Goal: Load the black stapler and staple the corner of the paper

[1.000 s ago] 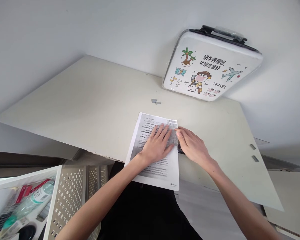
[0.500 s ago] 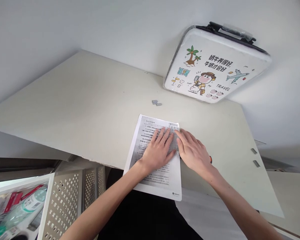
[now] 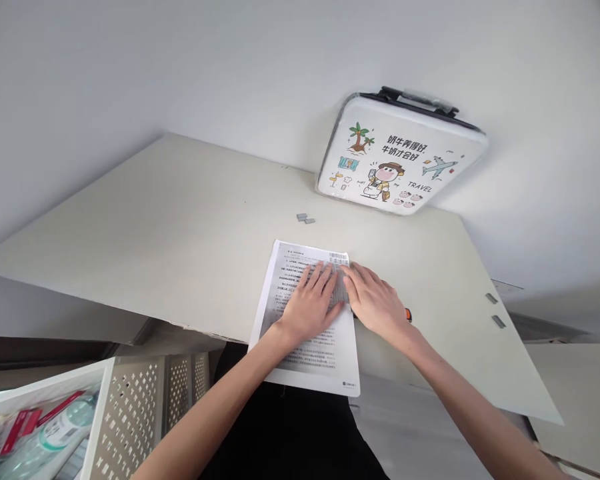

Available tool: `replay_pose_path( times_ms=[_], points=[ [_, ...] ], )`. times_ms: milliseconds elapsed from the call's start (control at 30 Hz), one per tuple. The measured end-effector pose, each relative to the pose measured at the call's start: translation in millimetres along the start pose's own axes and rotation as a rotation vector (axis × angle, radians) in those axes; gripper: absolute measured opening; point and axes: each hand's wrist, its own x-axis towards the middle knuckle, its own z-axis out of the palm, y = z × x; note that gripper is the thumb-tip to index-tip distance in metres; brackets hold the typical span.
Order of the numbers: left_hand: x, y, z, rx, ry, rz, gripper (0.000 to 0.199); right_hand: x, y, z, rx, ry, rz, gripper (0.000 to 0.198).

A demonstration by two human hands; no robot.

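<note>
A stack of printed paper sheets (image 3: 325,373) lies at the table's front edge, its lower end hanging over. Flat on the upper middle of the print rests my left hand (image 3: 310,303), fingers spread. My right hand (image 3: 377,300) lies over the sheets' right edge, fingertips on the paper near the printed barcode block and fingers stretched out. An orange and black object (image 3: 409,314) pokes out from beneath the right hand. Most of it is hidden, so its kind cannot be made out.
Several small grey strips (image 3: 305,219) lie beyond the paper, and two grey strips (image 3: 495,310) near the table's right edge. A white cartoon-printed suitcase (image 3: 400,160) leans at the wall. Lower left, a perforated basket (image 3: 130,413) holds a plastic bottle (image 3: 60,433).
The camera view has shifted, so the suitcase appears lower and farther left. Both hands keep nearly the same place on the paper.
</note>
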Motion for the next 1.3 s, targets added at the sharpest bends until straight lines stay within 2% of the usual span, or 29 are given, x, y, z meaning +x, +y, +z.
replay_pose_path(
  times_ms=[100, 200, 367, 433, 567, 800, 933, 1000, 1100, 1200, 1300],
  points=[
    [-3, -3, 0, 0.004, 0.009, 0.007, 0.066, -5, 6, -13, 0.205, -0.006, 0.062, 0.053],
    [-8, -7, -3, 0.009, 0.020, 0.003, 0.065, -17, 16, -21, 0.368, 0.049, 0.043, 0.053],
    [-14, -11, -12, 0.025, 0.002, 0.010, 0.064, -46, 42, -15, 0.392, 0.049, -0.085, 0.042],
    [-14, -11, -18, 0.029, -0.025, 0.016, 0.063, -57, 56, -8, 0.375, 0.062, -0.092, 0.039],
    [-25, -15, -41, 0.031, -0.075, -0.007, 0.063, -80, 82, 4, 0.386, 0.139, 0.031, 0.039],
    [-102, -51, -96, 0.093, -0.090, -0.095, 0.060, -121, 118, 14, 0.483, 0.253, 0.291, 0.044],
    [-121, -54, -106, 0.113, -0.104, -0.052, 0.066, -126, 121, 14, 0.509, 0.305, 0.319, 0.044],
    [-114, -48, -103, 0.118, -0.112, -0.025, 0.068, -123, 118, 12, 0.521, 0.351, 0.278, 0.041],
    [-88, -33, -89, 0.103, -0.135, 0.022, 0.074, -122, 111, 8, 0.549, 0.476, 0.240, 0.037],
    [-49, -14, -64, 0.064, -0.151, 0.084, 0.081, -127, 105, 0, 0.560, 0.586, 0.278, 0.033],
    [-1, 11, -30, 0.002, -0.139, 0.119, 0.080, -138, 103, -11, 0.544, 0.631, 0.315, 0.031]
  ],
)
